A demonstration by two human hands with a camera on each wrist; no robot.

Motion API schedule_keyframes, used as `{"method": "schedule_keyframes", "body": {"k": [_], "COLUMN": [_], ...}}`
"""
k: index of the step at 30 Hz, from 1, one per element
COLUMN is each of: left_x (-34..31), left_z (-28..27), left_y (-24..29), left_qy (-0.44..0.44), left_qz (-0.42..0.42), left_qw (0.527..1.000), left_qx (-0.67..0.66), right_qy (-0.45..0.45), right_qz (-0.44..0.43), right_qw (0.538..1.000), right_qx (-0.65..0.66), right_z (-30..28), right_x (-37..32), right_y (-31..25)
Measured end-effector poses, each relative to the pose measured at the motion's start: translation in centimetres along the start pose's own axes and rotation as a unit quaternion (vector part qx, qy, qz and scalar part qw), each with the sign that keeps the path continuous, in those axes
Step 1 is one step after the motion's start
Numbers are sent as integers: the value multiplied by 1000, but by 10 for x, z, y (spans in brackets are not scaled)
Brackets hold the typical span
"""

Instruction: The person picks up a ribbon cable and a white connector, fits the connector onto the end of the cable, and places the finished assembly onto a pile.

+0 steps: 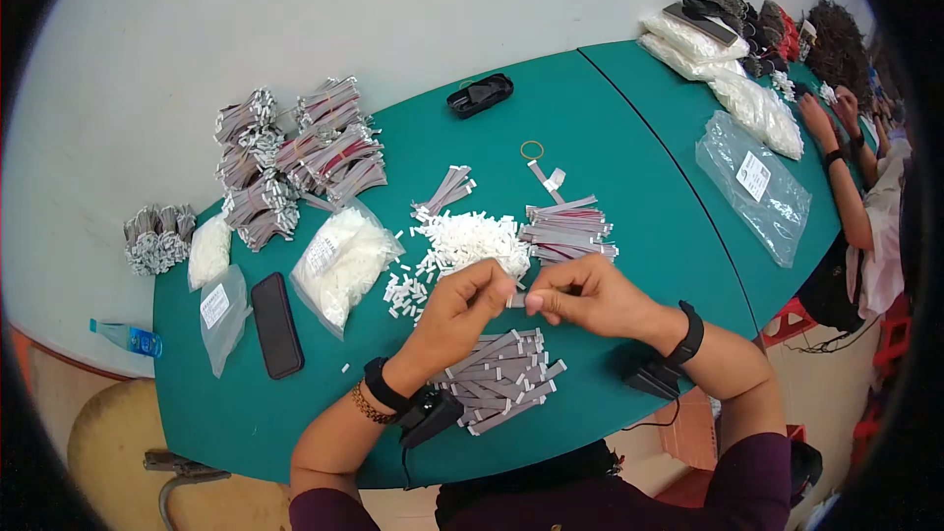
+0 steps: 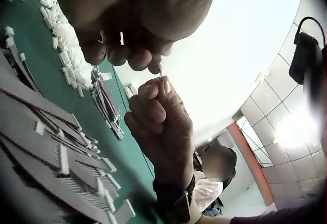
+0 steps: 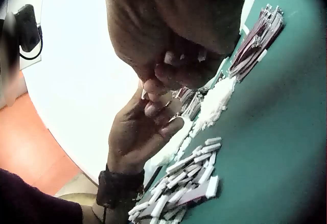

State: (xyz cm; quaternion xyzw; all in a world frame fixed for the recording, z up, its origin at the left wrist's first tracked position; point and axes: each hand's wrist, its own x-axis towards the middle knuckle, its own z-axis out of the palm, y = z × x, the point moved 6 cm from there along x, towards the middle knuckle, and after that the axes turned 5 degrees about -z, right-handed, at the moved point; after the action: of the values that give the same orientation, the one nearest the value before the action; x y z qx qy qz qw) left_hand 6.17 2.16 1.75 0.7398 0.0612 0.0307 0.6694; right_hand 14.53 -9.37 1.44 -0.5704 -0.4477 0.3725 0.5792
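On my head feed, the left hand [image 1: 457,310] and the right hand [image 1: 598,300] come together almost fingertip to fingertip, each pinching a small grey strip [image 1: 517,301] held above the near part of the bench [image 1: 669,236]. The left wrist feed gives me that strip nearly edge-on, a thin line between the fingertips; in the right wrist feed I get only a pale bit, the rest hidden by fingers.

Just below the hands I see a loose pile of grey strips [image 1: 501,379], and the left wrist feed brings out the white tips on them. Just beyond the hands lies a heap of white pieces [image 1: 472,239], with a stack of grey strips [image 1: 568,234] to its right. Farther left I have a clear bag [image 1: 344,261] of white pieces, a dark phone [image 1: 277,326] and piled bundles [image 1: 334,152]; the phone shows only from the head. A rubber band [image 1: 532,149] and a black case [image 1: 480,95] lie farther back. Both wrist feeds, unlike the head one, catch a black device [image 2: 306,58] high up.
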Motion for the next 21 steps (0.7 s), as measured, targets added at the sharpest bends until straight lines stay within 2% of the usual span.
{"method": "schedule_keyframes", "body": {"k": [3,6,9,13,16,19,21], "left_x": [-1,-1,-3,-1,0,3,2], "left_z": [0,2,-2,-12,-13,-20,-28], "left_y": [-1,3,1,4,4,6,15], "left_qy": [-13,-30,-27,26,41,63,60], "left_qz": [-42,-14,-7,-8,-8,-2,-10], "left_qw": [998,999,998,999,999,998,997], "left_qx": [-40,-38,65,33,18,13,42], "right_qy": [-6,-8,-38,-89,-69,-23,-28], "right_qz": [30,41,40,30,74,82,71], "right_qw": [999,999,998,995,994,996,997], "right_qx": [24,34,31,40,44,13,16], "right_z": [1,1,1,11,1,-19,-21], "right_x": [1,2,1,-4,-3,2,3], "right_y": [3,2,2,-2,-2,-4,-11]}}
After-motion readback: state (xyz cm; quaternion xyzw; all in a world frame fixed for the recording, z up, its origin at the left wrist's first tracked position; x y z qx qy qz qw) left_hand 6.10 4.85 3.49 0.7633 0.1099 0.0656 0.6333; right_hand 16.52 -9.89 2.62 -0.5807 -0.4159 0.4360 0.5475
